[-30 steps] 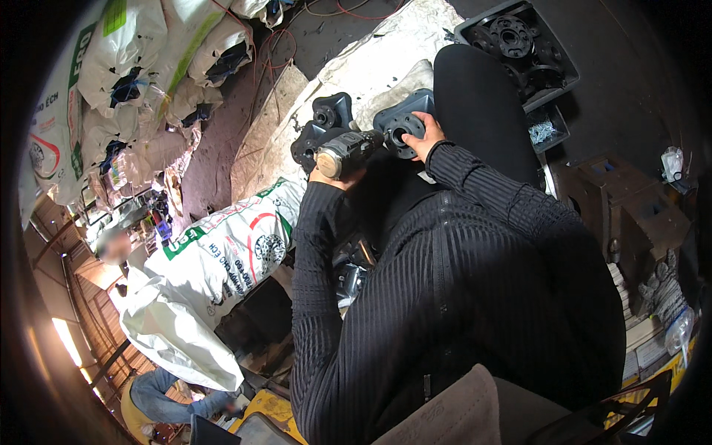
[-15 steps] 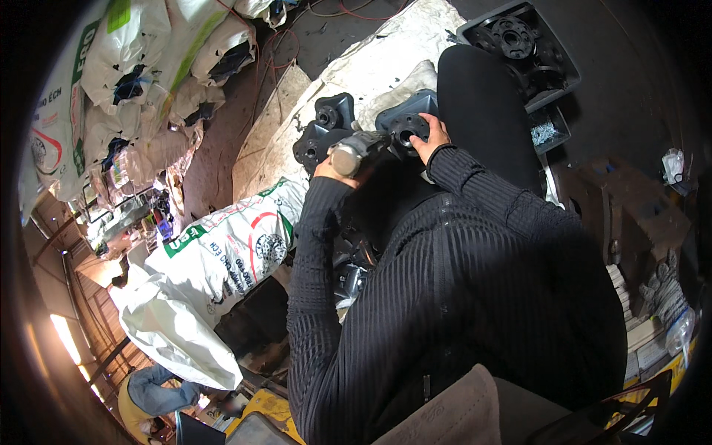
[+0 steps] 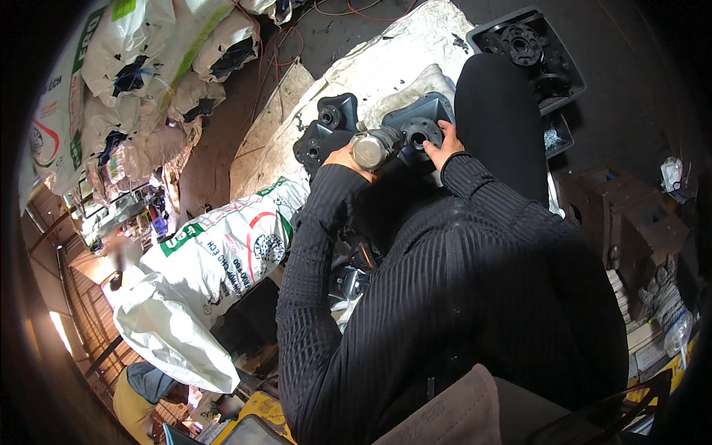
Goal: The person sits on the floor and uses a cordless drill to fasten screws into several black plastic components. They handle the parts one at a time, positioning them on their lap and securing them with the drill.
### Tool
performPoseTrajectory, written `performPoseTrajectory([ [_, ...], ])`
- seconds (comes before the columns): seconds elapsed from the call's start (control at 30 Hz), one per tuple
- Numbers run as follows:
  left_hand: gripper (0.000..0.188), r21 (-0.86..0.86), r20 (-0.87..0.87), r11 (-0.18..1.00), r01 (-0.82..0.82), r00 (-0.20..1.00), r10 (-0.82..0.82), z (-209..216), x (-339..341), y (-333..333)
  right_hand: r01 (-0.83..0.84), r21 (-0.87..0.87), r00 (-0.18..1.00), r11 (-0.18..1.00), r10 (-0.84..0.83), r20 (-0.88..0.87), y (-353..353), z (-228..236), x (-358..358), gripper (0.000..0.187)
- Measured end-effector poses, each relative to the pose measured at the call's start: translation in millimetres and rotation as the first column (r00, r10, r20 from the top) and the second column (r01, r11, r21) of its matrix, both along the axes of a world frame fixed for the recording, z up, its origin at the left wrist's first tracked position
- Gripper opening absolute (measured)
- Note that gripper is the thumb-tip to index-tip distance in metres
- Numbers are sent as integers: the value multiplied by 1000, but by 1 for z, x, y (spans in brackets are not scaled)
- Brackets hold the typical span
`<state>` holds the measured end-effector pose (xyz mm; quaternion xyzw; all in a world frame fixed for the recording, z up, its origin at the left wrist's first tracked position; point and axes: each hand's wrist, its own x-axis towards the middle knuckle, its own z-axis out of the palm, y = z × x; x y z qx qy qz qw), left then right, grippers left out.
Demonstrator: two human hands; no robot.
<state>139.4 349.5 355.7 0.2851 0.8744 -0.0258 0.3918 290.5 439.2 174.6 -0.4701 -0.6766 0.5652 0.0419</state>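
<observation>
My left hand (image 3: 347, 161) is wrapped round a power tool with a round metallic rear end (image 3: 369, 152). Its front end reaches toward a black round flange (image 3: 420, 133) with small holes about its rim and a larger hole in its middle. That flange sits on a dark blue-grey, square-cornered plastic base (image 3: 408, 113). My right hand (image 3: 446, 147) grips the flange at its right edge, thumb on top, other fingers partly hidden. Left of the tool are two similar parts, an upper one (image 3: 337, 111) and a lower one (image 3: 309, 146). The tool's tip is not clear.
A white sheet (image 3: 371, 55) lies beneath the parts. At the far right stands a grey bin (image 3: 575, 70) of black flanges, with a smaller tray (image 3: 564, 133) of small metal pieces beside it. Stuffed white sacks (image 3: 222, 245) lie at left. Another person (image 3: 141, 397) is at lower left.
The tool in my left hand has shifted right, closer to the flange, its round end turned more upward. My right hand stays on the flange. The whole view has shifted slightly.
</observation>
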Motion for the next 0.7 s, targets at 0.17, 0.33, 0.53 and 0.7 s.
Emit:
performPoseTrajectory([
  [0.17,62,9,-17,999,-32,999,32,-5,1,2,-72,-91,996,993,67,-61,4,4,2,63],
  [0.33,67,58,-17,997,55,998,-54,-22,-1,-4,-94,-74,990,993,86,-114,4,5,-2,59],
  [0.53,61,110,-18,991,81,997,-79,-42,-2,-15,-83,-112,990,990,69,-122,2,0,-5,60],
  [0.7,56,240,14,970,25,999,-29,-49,1,-13,-77,-45,994,996,73,-87,1,2,-7,58],
])
